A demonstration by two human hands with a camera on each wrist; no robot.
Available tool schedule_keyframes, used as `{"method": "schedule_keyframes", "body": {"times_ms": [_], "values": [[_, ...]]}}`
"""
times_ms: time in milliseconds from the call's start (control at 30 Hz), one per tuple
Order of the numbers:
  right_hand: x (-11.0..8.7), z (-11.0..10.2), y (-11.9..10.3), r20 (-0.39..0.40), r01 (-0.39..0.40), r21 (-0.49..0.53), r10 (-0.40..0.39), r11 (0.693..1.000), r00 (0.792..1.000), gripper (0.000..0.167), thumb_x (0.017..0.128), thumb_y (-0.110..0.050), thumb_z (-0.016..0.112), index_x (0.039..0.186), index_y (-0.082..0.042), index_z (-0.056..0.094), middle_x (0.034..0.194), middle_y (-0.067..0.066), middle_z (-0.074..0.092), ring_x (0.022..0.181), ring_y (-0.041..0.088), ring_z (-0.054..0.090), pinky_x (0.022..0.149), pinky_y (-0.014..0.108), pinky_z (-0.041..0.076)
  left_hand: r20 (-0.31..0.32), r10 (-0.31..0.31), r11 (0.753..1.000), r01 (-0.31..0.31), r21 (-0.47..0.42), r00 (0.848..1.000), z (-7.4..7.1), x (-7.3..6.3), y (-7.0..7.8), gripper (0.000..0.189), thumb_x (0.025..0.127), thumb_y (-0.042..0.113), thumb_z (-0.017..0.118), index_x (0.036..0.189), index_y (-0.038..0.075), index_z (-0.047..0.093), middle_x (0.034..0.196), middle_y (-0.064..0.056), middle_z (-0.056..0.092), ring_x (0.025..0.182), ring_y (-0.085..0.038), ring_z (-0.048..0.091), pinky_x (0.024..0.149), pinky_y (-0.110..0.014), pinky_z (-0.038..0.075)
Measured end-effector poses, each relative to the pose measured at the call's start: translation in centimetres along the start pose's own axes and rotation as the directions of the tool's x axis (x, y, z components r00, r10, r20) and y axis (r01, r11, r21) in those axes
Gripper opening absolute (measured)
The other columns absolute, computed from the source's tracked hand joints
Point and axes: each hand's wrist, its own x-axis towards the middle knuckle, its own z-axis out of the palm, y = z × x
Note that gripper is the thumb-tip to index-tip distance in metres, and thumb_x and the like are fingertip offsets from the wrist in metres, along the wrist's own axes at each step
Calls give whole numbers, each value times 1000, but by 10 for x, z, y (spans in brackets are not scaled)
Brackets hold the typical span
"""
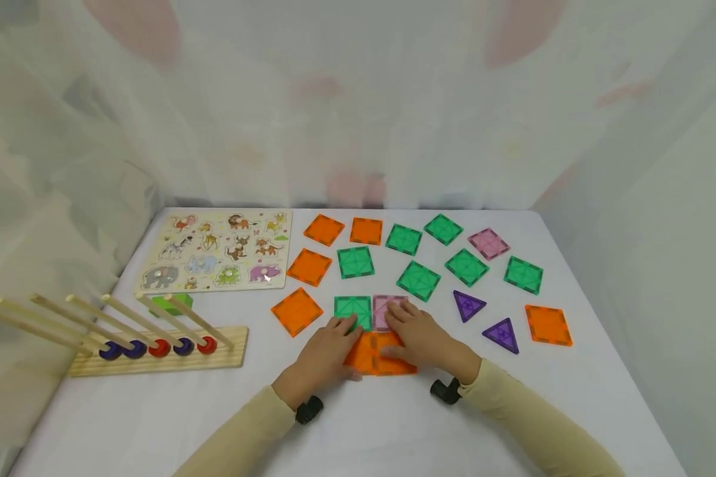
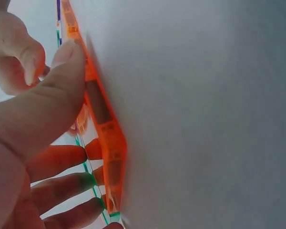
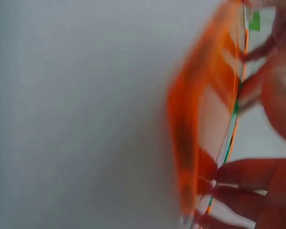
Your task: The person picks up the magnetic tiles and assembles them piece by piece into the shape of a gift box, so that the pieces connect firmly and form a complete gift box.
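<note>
A two-by-two block of flat square magnetic tiles lies in front of me, edges together. Its far row is a green tile (image 1: 353, 306) and a pink tile (image 1: 384, 321); the near row is a left orange tile (image 1: 364, 354) and a right orange tile (image 1: 401, 366). My left hand (image 1: 328, 348) rests along the block's left side, fingertips on the green tile, its thumb (image 2: 62, 76) at the near orange edge. My right hand (image 1: 426, 338) lies over the right side, fingers on the pink tile, thumb over the right orange tile. Both hands' fingers look extended.
Loose orange tiles (image 1: 297, 311), green tiles (image 1: 418, 280), another pink tile (image 1: 488, 244) and two purple triangles (image 1: 502, 335) lie around. An animal puzzle board (image 1: 215, 252) stands back left. Nearer are a wooden peg rack (image 1: 161, 354) with rings and a green block (image 1: 176, 304).
</note>
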Motion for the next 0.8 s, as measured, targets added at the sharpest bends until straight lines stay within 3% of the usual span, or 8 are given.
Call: {"method": "schedule_keyframes", "body": {"times_ms": [100,233,333,433,600,800], "values": [[-2,4,-4,-9,39,-43,-39,998,999,82,90,-59,53,148,-4,35,156,13,31,144,38,24,108,62,32,-17,5,1000,-5,13,1000,3,1,0,86,71,52,78,139,7,51,150,-12,41,130,-31,42,103,-46,45],[-7,6,-5,-16,21,-90,-22,996,1000,81,89,-60,53,148,-6,36,155,10,33,144,36,28,107,59,35,-23,27,999,-27,18,999,4,1,2,85,71,52,77,138,7,52,150,-12,41,128,-31,43,102,-45,45],[-10,4,-2,1,26,-81,-26,996,1000,77,91,-58,53,146,-7,39,155,10,34,142,36,30,107,60,35,-17,42,999,-42,24,999,5,0,4,85,71,54,77,138,8,52,150,-12,41,126,-31,43,101,-45,46],[-9,-2,3,-37,12,-38,-14,999,999,65,93,-51,55,140,-7,50,147,11,45,137,36,38,105,64,34,-18,47,998,-47,37,999,6,0,7,85,72,56,76,139,9,52,150,-11,41,127,-30,43,101,-46,45],[0,-15,18,-154,-106,20,108,994,982,53,95,-42,56,132,-3,57,137,17,55,130,37,46,103,66,35,-24,45,998,-44,44,999,7,1,10,85,73,57,75,139,10,51,148,-11,42,128,-30,41,101,-48,44],[6,-22,36,-66,-219,31,220,975,973,73,92,-50,57,145,-2,40,155,22,28,140,44,29,105,70,28,-20,37,999,-36,35,999,5,2,11,86,72,58,75,139,9,51,147,-12,42,128,-30,40,102,-48,43]]}}
